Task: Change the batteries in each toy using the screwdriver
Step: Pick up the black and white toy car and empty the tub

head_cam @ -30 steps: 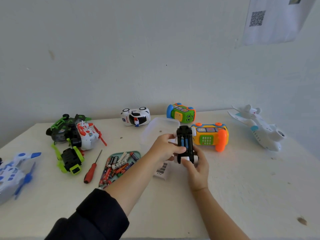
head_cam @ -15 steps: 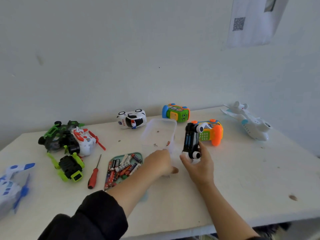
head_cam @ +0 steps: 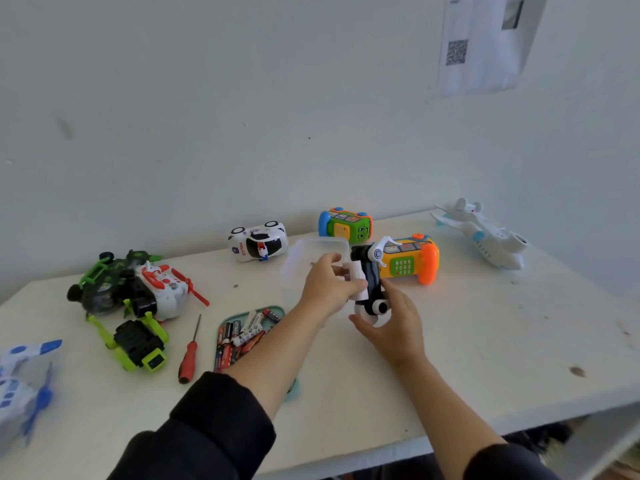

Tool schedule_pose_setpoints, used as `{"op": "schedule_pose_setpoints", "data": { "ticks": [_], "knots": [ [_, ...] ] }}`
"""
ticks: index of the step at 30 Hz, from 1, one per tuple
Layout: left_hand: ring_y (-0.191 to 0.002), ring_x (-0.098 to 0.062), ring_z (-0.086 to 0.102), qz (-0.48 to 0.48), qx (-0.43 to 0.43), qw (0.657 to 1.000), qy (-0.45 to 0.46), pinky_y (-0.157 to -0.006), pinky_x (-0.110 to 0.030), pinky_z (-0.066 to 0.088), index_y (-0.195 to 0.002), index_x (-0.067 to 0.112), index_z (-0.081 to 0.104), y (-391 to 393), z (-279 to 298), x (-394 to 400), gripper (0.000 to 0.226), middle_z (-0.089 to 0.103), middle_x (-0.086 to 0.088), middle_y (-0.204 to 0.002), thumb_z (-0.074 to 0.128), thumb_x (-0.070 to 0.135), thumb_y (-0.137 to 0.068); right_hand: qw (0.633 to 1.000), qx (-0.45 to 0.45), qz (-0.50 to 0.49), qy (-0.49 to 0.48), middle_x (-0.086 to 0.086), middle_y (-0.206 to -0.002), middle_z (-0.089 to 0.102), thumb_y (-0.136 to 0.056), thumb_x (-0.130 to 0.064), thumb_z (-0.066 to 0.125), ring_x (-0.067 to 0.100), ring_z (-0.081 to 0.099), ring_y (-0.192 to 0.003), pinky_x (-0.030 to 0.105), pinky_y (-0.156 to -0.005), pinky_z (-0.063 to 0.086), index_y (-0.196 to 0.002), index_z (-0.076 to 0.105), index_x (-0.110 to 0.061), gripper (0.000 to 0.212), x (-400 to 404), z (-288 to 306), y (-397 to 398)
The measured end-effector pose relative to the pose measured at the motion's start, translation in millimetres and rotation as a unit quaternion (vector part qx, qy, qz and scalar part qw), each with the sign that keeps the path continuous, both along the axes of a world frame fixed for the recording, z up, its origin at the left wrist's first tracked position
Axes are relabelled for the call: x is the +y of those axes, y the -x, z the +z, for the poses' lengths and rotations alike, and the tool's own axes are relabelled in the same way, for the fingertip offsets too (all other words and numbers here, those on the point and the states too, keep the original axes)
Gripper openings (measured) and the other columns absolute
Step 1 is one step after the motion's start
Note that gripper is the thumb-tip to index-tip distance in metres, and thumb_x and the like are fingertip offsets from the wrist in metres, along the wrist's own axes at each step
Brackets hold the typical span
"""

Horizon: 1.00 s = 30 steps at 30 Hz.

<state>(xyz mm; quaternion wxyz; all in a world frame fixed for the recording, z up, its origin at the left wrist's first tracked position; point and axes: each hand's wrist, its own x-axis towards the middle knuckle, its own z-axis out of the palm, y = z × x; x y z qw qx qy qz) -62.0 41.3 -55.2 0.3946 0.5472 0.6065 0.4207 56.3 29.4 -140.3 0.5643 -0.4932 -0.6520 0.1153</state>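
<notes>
My right hand [head_cam: 389, 323] grips a black and white toy vehicle [head_cam: 373, 289], turned on its side above the table. My left hand [head_cam: 327, 285] pinches a small white plastic piece [head_cam: 355, 271], apparently the battery cover, against the toy's underside. A red-handled screwdriver [head_cam: 189, 355] lies on the table to the left. Several loose batteries [head_cam: 242, 336] fill a green tray [head_cam: 225, 323] beside it. A clear plastic tub [head_cam: 304, 254] stands just behind my left hand.
Other toys lie around the white table [head_cam: 485, 341]: a police car [head_cam: 258, 244], a green bus [head_cam: 346, 226], an orange phone toy [head_cam: 412, 259], a white plane [head_cam: 485, 233], a green-black car [head_cam: 138, 341], a helicopter [head_cam: 162, 289] and a blue-white plane [head_cam: 20, 382].
My left hand left the toy, dipped to the table near the tub, then rose again holding the white piece against the toy. My right hand turned the toy onto its side.
</notes>
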Motion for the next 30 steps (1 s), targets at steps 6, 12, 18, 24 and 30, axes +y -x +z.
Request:
{"op": "schedule_pose_setpoints", "data": {
  "ticks": [6,12,18,24,30],
  "knots": [
    [-0.096,-0.018,0.058,-0.001,0.033,0.999,-0.031,-0.09,-0.046,0.052,-0.135,0.013,0.041,-6,-11,4,0.073,0.058,-0.002,-0.108,0.079,0.015,-0.072,1.0,-0.011,0.003,0.007,-0.002,-0.097,0.066,-0.06,-0.042,0.072,0.007,0.05,-0.087,0.025,-0.076,0.042,-0.119,0.06,-0.008,0.069,0,-2,1],
    [-0.097,-0.019,0.062,-0.032,0.035,0.997,-0.059,-0.087,-0.035,0.053,-0.13,0.011,0.047,-7,-9,7,0.068,0.062,-0.005,-0.111,0.08,0.014,-0.072,0.999,0.054,-0.006,0.0,-0.005,-0.088,0.062,-0.065,-0.041,0.066,0.009,0.055,-0.083,0.004,-0.074,0.036,-0.115,0.061,-0.011,0.059,-5,0,3],
    [-0.087,-0.014,0.064,-0.034,-0.033,0.994,-0.095,-0.079,-0.028,0.054,-0.11,0.014,0.056,-8,-20,6,0.042,0.067,0.0,-0.095,0.078,0.016,-0.075,0.996,0.08,-0.004,-0.033,-0.021,-0.09,0.058,-0.069,-0.041,0.061,-0.003,0.054,-0.081,0.001,-0.073,0.038,-0.115,0.06,-0.013,0.055,-5,1,4],
    [-0.082,-0.016,0.065,-0.047,-0.137,0.989,-0.033,-0.069,-0.028,0.053,-0.097,0.016,0.064,-8,-23,2,0.016,0.069,-0.001,-0.089,0.056,0.029,-0.093,0.995,0.089,0.027,-0.047,-0.017,-0.08,0.058,-0.069,-0.042,0.06,0.0,0.051,-0.072,0.003,-0.065,0.038,-0.109,0.046,-0.043,0.043,-9,6,3],
    [-0.083,-0.015,0.063,0.012,-0.036,0.995,-0.097,-0.076,-0.028,0.05,-0.101,0.012,0.066,-15,-29,0,0.029,0.068,-0.003,-0.092,0.053,0.036,-0.093,0.996,0.079,0.044,-0.023,-0.023,-0.084,0.059,-0.067,-0.044,0.058,0.0,0.054,-0.073,0.004,-0.064,0.038,-0.112,0.054,-0.033,0.046,-9,3,4]
  ]
}}
